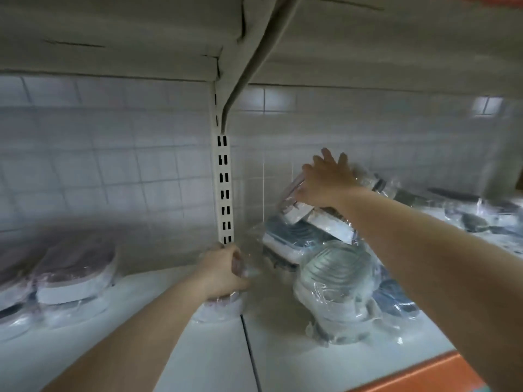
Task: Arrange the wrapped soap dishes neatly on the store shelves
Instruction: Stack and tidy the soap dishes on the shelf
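Observation:
My left hand [223, 271] grips a wrapped maroon-and-white soap dish [223, 306] standing on the white shelf [203, 357] by the slotted upright. My right hand [325, 181] reaches to the back and rests with spread fingers on a tilted wrapped dish [297, 213] leaning atop a loose pile. In that pile lie a clear ribbed wrapped dish [336, 281] at the front and a blue-and-white one [285, 241] behind it. At the left edge, two stacks of maroon wrapped dishes [73, 275] sit side by side.
A slotted upright post [223, 190] divides the tiled back wall. The upper shelf [141, 29] and its bracket hang low overhead. More wrapped dark items [475, 219] lie at the far right. An orange shelf edge [424, 372] runs along the front right.

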The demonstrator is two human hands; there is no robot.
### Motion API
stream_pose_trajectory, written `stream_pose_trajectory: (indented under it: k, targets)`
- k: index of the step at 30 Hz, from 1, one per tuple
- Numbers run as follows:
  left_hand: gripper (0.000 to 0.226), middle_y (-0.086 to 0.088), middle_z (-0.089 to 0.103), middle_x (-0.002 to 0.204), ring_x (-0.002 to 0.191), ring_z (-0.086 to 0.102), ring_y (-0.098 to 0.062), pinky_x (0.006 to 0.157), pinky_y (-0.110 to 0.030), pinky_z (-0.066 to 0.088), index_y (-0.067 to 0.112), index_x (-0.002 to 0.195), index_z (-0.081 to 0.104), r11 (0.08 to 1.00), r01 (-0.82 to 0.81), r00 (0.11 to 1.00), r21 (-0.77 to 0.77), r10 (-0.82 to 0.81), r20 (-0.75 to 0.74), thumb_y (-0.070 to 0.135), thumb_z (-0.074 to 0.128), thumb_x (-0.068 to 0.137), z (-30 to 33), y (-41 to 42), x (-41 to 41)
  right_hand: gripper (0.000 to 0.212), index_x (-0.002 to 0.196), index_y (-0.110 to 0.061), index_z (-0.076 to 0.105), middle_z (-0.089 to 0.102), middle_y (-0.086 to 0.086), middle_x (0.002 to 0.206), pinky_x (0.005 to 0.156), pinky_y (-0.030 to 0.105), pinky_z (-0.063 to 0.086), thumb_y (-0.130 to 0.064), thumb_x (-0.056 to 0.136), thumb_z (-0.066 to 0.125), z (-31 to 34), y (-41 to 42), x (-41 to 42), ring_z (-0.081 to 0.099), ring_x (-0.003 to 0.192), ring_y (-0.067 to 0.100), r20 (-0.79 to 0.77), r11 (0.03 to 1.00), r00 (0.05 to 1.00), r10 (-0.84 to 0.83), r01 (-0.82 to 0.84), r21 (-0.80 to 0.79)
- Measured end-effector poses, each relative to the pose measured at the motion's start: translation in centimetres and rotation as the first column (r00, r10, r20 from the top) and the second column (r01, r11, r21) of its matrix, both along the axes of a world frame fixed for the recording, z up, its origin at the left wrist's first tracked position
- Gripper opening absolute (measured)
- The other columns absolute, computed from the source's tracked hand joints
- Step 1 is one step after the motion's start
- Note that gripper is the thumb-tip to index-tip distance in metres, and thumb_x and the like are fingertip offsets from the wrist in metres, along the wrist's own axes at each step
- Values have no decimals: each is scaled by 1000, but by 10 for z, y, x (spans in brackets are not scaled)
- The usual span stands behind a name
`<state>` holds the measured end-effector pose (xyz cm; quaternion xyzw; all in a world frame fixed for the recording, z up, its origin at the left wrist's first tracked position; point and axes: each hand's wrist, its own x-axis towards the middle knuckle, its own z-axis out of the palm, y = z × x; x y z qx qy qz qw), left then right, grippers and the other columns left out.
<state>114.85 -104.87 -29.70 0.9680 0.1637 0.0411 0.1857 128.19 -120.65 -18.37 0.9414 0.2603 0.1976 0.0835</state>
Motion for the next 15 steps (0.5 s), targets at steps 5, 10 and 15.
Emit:
stream_pose_trajectory:
  k: [5, 10, 15]
  targets:
    - [48, 2, 35, 102, 92, 52, -18, 77, -23, 47, 41, 111, 48, 980, -189, 979, -68, 182, -96, 45, 71, 69, -1, 10, -7, 76, 129, -21, 47, 41, 6, 132, 91, 37, 37, -48, 64, 76, 0, -3, -1, 39, 121, 29, -40, 991, 998, 41, -46, -127]
    - [52, 0, 35, 110, 107, 47, -26, 77, -23, 43, 40, 117, 50, 972, -219, 976, -90, 218, -29, 37, 67, 68, -4, 13, -9, 64, 122, -16, 53, 51, 4, 121, 84, 34, 36, -47, 70, 73, -2, -3, -7, 43, 115, 27, 54, 983, 991, 122, -113, -144]
    - [68, 1, 39, 114, 112, 47, -29, 87, -31, 46, 32, 129, 46, 974, -216, 974, -63, 220, 51, 40, 68, 65, 3, 19, -21, 56, 124, -12, 51, 51, 6, 124, 88, 36, 40, -49, 84, 60, -3, -12, -23, 43, 118, 26, 78, 975, 974, 211, -204, -82]
